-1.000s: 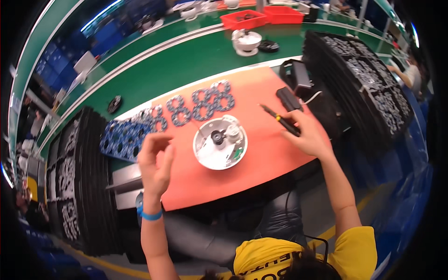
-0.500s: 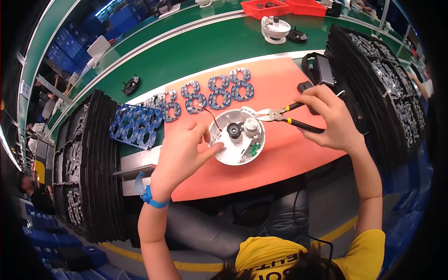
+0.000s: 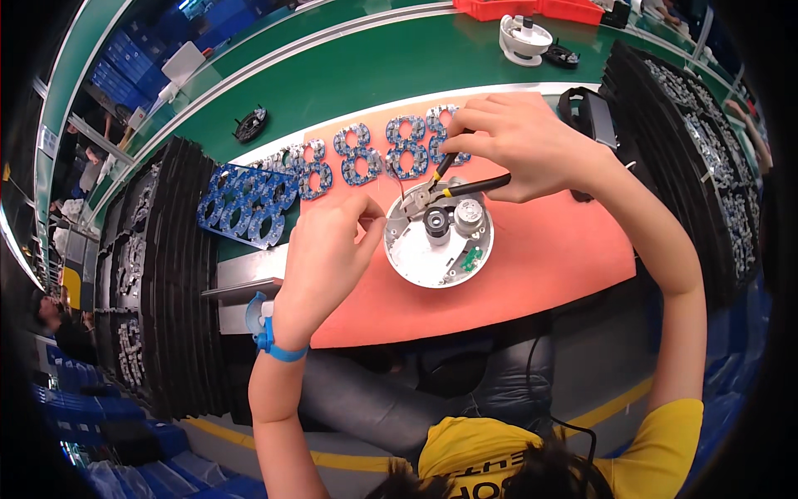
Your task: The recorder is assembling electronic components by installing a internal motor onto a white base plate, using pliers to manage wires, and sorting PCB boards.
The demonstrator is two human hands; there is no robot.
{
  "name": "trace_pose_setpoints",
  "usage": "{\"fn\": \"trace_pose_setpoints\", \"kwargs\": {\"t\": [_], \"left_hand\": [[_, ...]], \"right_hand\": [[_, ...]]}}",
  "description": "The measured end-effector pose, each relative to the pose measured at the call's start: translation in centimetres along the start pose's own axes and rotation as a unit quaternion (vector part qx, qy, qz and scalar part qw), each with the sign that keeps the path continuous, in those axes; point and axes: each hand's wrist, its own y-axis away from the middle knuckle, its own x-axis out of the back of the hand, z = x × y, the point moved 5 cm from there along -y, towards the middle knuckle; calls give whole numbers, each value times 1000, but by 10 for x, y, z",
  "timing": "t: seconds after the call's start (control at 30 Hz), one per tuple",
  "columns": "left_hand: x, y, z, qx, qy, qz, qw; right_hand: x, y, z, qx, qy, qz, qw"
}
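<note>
A round white plastic housing (image 3: 416, 264) lies on the orange mat (image 3: 549, 249), with a black lens-like part (image 3: 436, 223), a silvery-white motor (image 3: 468, 215) and a small green circuit board (image 3: 471, 259) inside. My right hand (image 3: 519, 150) grips pliers (image 3: 470, 188) with black and yellow handles. Their metal jaws reach down over the housing's upper left, near a thin dark wire (image 3: 397, 177). At the left rim my left hand (image 3: 337, 249) is closed in a pinch; whatever sits between its fingertips is too small to make out. A blue band circles my left wrist.
Several blue figure-eight circuit boards (image 3: 356, 155) stand in a row along the mat's far side. Joined boards (image 3: 248, 204) lie at its left. Black tray stacks (image 3: 158, 283) flank both sides. Farther back are a white camera-like unit (image 3: 524, 41) and black ring parts (image 3: 251, 124).
The pliers have swung from the housing's right rim to its upper left. My left fingers have drawn back from inside the housing to its left edge and pinched together.
</note>
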Motion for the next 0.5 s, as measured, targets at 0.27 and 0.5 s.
{"fn": "trace_pose_setpoints", "kwargs": {"t": [0.27,0.5], "left_hand": [[0,-4,-3,0,0,9,1000],[-1,-5,-1,-17,11,13,1000]], "right_hand": [[-1,-13,0,8,-6,-57,998],[-1,-18,-4,31,-14,-34,999]]}}
